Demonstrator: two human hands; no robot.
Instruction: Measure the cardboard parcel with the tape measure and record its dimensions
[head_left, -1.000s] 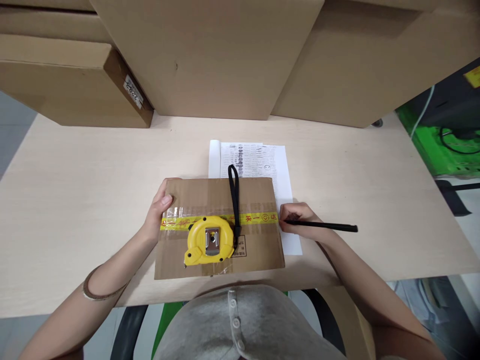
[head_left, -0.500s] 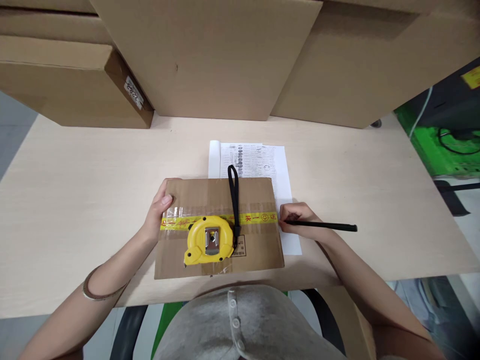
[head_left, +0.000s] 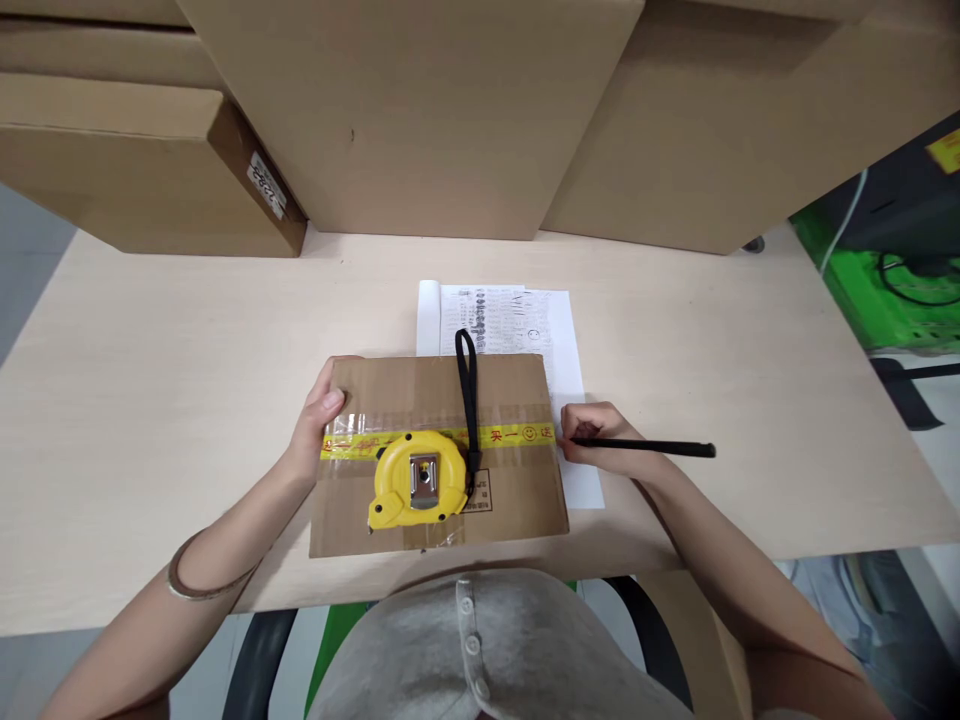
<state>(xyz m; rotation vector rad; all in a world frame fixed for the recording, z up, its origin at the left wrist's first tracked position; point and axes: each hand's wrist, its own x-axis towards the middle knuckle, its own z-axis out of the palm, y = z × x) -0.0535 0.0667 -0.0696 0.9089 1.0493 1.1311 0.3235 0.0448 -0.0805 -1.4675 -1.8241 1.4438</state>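
Observation:
My left hand grips the left edge of a small cardboard box, its thumb on the top face and its other fingers hidden. Yellow printed tape runs across the box. On top lies a yellow tape measure with a metal belt clip and a black wrist strap. Closed around a black pen, my right hand is at the box's right edge, over white sheets of paper. The pen's tip is hidden by my fingers. Handwriting covers part of the paper, and the box overlaps its lower part.
Large cardboard boxes stand along the back of the pale table. At the left is a flatter box with a white label. A green crate with dark cables sits beyond the right edge. The table's front edge runs close to my body.
Almost nothing differs. The black pen's angle in my right hand has shifted very slightly; the box, tape measure and left hand keep their places.

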